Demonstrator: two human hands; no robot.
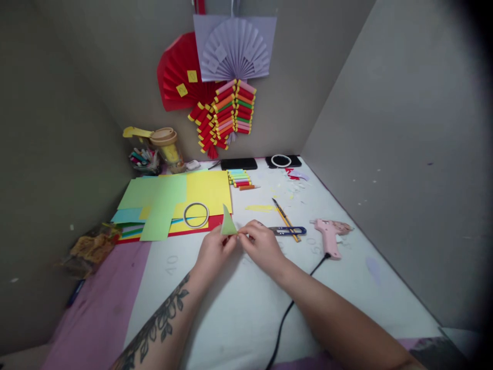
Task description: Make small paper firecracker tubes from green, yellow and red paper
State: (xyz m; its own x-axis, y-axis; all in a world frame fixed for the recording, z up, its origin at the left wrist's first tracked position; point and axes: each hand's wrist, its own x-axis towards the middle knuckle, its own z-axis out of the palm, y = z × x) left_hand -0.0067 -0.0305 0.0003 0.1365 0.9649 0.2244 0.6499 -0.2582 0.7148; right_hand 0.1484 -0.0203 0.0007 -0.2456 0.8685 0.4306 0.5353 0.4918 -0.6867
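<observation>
Green paper piece: the small, curved piece [228, 224] is held upright, its pointed end up, over the middle of the bench [231, 313], just beside the near edge of the coloured sheets.
Left hand: the person's left hand [217, 246] has its fingers closed on the lower part of the green paper piece.
Right hand: the right hand [260, 241] pinches with its fingers at the piece's lower right tip, close to the left fingertips.
Coloured sheets: green, yellow, blue and red sheets [210, 190] overlap toward the far left corner; a tape roll [185, 216] lies on them.
Paper tubes: a group of small coloured tubes [239, 178] sits right of the sheets, toward the far edge.
Cutting tools: blue-handled snips [300, 230] lie beyond the right hand, crossing a slim yellow-and-black tool [282, 211].
Glue gun: the pink glue gun [329, 239] lies toward the right edge, its black cord [283, 321] running to the near edge.
Far edge: two dark phones [239, 164] lie along it, a white ring [281, 156] on the right one; a lidded cup [171, 151] stands near the left corner.
Wall: a red fan [173, 74] and a lavender fan [235, 46] hang above strings of coloured rolls [234, 110].
</observation>
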